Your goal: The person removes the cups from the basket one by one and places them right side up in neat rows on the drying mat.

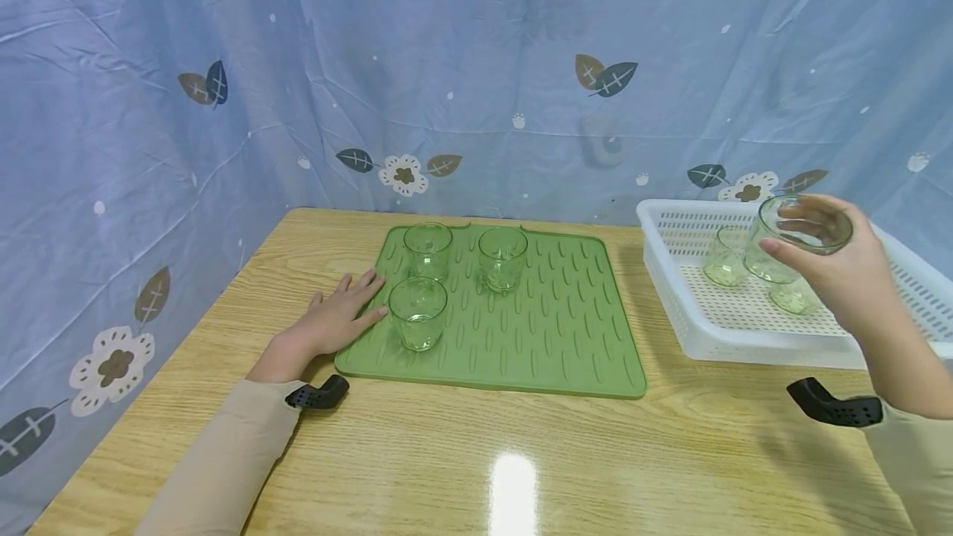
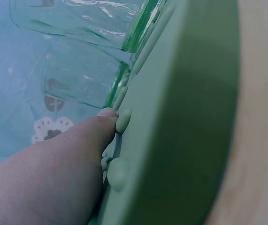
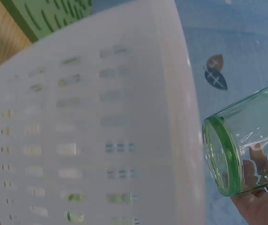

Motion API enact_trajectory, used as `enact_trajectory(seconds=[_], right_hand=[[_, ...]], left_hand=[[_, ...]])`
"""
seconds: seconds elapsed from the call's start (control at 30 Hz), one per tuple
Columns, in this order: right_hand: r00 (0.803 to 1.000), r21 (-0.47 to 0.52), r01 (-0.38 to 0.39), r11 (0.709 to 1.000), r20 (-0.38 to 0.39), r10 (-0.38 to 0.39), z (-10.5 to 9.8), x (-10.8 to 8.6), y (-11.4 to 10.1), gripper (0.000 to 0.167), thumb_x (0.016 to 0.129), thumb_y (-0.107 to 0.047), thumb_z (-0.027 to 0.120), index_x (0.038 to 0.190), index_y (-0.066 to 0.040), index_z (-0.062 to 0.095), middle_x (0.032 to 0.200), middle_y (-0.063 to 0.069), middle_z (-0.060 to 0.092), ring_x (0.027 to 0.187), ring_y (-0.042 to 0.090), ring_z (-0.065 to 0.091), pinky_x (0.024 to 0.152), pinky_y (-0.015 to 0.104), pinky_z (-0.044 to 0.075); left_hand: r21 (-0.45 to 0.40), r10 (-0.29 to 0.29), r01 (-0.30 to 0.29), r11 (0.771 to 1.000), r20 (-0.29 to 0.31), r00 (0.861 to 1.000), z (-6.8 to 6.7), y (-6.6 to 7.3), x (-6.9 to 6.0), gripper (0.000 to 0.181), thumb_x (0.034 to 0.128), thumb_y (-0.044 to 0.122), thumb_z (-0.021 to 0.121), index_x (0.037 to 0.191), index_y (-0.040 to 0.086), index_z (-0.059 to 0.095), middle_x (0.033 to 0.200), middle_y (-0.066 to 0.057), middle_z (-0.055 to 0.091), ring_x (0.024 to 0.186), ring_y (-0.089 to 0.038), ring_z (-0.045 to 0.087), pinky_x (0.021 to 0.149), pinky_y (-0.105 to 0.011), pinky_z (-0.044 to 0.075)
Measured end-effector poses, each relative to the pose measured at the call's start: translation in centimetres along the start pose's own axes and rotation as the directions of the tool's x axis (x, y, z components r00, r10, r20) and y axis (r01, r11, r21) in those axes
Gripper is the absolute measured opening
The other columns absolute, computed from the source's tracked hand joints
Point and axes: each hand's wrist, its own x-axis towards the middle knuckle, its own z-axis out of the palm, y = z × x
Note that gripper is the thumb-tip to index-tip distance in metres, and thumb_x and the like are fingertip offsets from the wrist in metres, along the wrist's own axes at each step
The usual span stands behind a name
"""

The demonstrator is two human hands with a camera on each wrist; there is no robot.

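Note:
Above the white plastic basket (image 1: 670,288), my right hand (image 1: 856,259) grips a clear greenish drinking glass (image 1: 767,242) around its side, mouth up and tilted. In the right wrist view the held glass (image 3: 246,140) shows its thick green base beyond the basket wall. My left hand (image 1: 335,317) lies with fingers spread on the left edge of a green drying mat (image 1: 536,321). Three similar glasses stand upright on the mat: a front one (image 1: 419,317) by the left thumb, a back-left one (image 1: 428,251) and a back-right one (image 1: 502,259).
Inside the basket stand more glasses, one at the left (image 1: 724,259) and another (image 1: 795,296) partly hidden below the held glass. Mat and basket sit on a wooden table (image 1: 417,453). A blue patterned curtain (image 1: 476,89) hangs behind and at the left.

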Motion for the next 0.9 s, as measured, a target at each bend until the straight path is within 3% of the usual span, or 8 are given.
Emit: enact_trajectory(seconds=[0.23, 0.53, 0.63, 0.77, 0.9], right_hand=[[0.998, 0.066, 0.029, 0.997, 0.053, -0.032, 0.8, -0.4, -1.0, 0.063, 0.097, -0.009, 0.073, 0.146, -0.032, 0.04, 0.123, -0.021, 0.053, 0.111, -0.006, 0.049, 0.082, 0.004, 0.042], [0.988, 0.205, 0.112, 0.972, 0.084, -0.131, 2.7, -0.9, -2.2, 0.066, 0.093, 0.007, 0.071, 0.143, -0.025, 0.042, 0.125, -0.011, 0.055, 0.113, -0.004, 0.054, 0.091, 0.005, 0.044], [0.981, 0.312, 0.128, 0.941, 0.101, -0.167, 3.4, -1.0, -2.5, 0.067, 0.091, 0.012, 0.07, 0.142, -0.022, 0.044, 0.126, -0.008, 0.056, 0.115, -0.002, 0.055, 0.093, 0.007, 0.045], [0.969, 0.466, 0.138, 0.874, 0.118, -0.216, 4.4, -1.3, -2.9, 0.068, 0.088, 0.019, 0.069, 0.143, -0.016, 0.047, 0.127, -0.003, 0.057, 0.116, 0.002, 0.057, 0.095, 0.009, 0.045], [0.959, 0.537, 0.151, 0.83, 0.123, -0.254, 5.4, -1.5, -3.5, 0.069, 0.087, 0.023, 0.067, 0.142, -0.014, 0.048, 0.127, -0.001, 0.058, 0.117, 0.004, 0.057, 0.097, 0.011, 0.045]], left_hand=[[0.004, -0.002, 0.002, 1.0, -0.007, 1.0, 0.1, 0.0, 0.1, 0.072, 0.109, 0.053, 0.039, 0.165, 0.01, 0.023, 0.171, -0.014, 0.01, 0.152, -0.05, 0.004, 0.109, -0.081, 0.0], [0.02, -0.004, 0.004, 1.0, -0.014, 1.0, 0.2, 0.0, 0.0, 0.072, 0.1093, 0.053, 0.038, 0.165, 0.01, 0.023, 0.171, -0.014, 0.011, 0.152, -0.051, 0.005, 0.109, -0.081, 0.0], [0.017, -0.005, 0.005, 1.0, -0.012, 1.0, 0.2, 0.0, 0.0, 0.071, 0.1094, 0.052, 0.039, 0.165, 0.01, 0.023, 0.17, -0.014, 0.011, 0.152, -0.051, 0.005, 0.109, -0.081, 0.0], [0.019, -0.007, 0.007, 1.0, -0.009, 1.0, 0.2, 0.0, 0.0, 0.072, 0.1092, 0.053, 0.039, 0.165, 0.01, 0.023, 0.17, -0.014, 0.011, 0.152, -0.05, 0.005, 0.109, -0.081, 0.0], [0.024, -0.007, 0.007, 1.0, -0.01, 1.0, 0.2, 0.0, 0.1, 0.072, 0.1091, 0.053, 0.039, 0.165, 0.01, 0.023, 0.171, -0.014, 0.011, 0.152, -0.05, 0.005, 0.109, -0.081, 0.0]])
